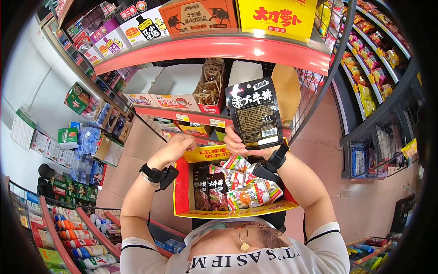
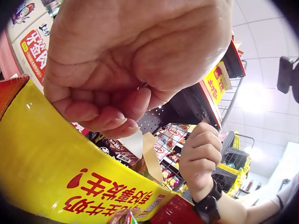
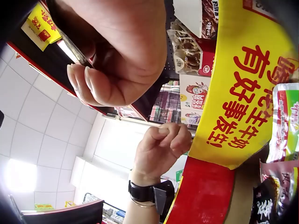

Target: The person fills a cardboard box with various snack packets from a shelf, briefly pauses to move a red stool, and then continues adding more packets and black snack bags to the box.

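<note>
My right hand grips a black snack pouch by its lower left edge and holds it upright, its printed panel with a barcode facing me. In the right wrist view the pouch shows only as a thin edge at the fingers. My left hand hangs above the left corner of a yellow and red carton. In the left wrist view its fingers are curled in against the thumb, with nothing visible in them. Inside the carton lie dark pouches at left and white-red packets at right.
Ahead stands a shelf rack with a red-edged upper board bearing snack boxes. Below it are open white cartons and bagged snacks. Bottles fill a shelf at lower left; a snack aisle runs along the right.
</note>
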`<act>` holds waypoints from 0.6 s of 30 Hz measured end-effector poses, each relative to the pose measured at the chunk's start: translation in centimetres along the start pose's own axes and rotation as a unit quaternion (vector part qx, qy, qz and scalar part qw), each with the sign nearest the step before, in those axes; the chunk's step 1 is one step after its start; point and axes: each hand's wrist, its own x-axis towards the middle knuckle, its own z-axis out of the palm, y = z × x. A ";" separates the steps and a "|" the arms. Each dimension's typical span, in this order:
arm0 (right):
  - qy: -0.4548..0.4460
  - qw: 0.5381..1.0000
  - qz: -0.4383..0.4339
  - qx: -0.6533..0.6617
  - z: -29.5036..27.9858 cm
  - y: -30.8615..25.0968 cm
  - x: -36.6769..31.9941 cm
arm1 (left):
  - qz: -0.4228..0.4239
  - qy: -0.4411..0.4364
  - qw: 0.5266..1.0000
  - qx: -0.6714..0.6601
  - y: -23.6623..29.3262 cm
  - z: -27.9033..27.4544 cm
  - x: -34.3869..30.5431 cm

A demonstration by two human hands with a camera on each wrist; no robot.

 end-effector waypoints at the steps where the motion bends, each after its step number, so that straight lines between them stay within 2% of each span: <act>1: -0.004 1.000 -0.001 0.007 0.0 0.0 0.0 | 0.005 -0.003 1.000 -0.003 -0.1 0.0 0.0; 18: 0.005 1.000 -0.003 0.007 0.3 0.0 0.0 | 0.021 0.005 1.000 0.015 -0.2 -0.1 0.2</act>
